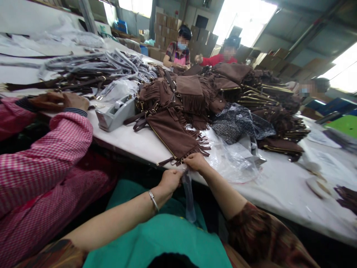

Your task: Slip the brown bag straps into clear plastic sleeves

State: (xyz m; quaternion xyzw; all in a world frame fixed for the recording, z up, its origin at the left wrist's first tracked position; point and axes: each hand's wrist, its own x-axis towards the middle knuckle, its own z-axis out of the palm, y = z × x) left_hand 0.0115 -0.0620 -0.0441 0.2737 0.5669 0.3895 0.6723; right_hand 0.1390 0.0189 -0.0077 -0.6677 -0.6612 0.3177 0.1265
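A brown fringed bag lies flat at the table's front edge, a gold zipper along one side and its fringe to the right. At its near corner, by a small metal fitting, my right hand is closed in a pinch. Just below and left, my left hand, with a bangle on the wrist, has its fingers pressed together. A clear plastic strip hangs from the left fingertips over the edge. Exactly what the fingertips grip is partly hidden.
More brown fringed bags are heaped behind. Grey tape dispensers stand left and right, with clear plastic at right. Wrapped straps lie left. A co-worker in checked sleeves sits close at left; other people work across the table.
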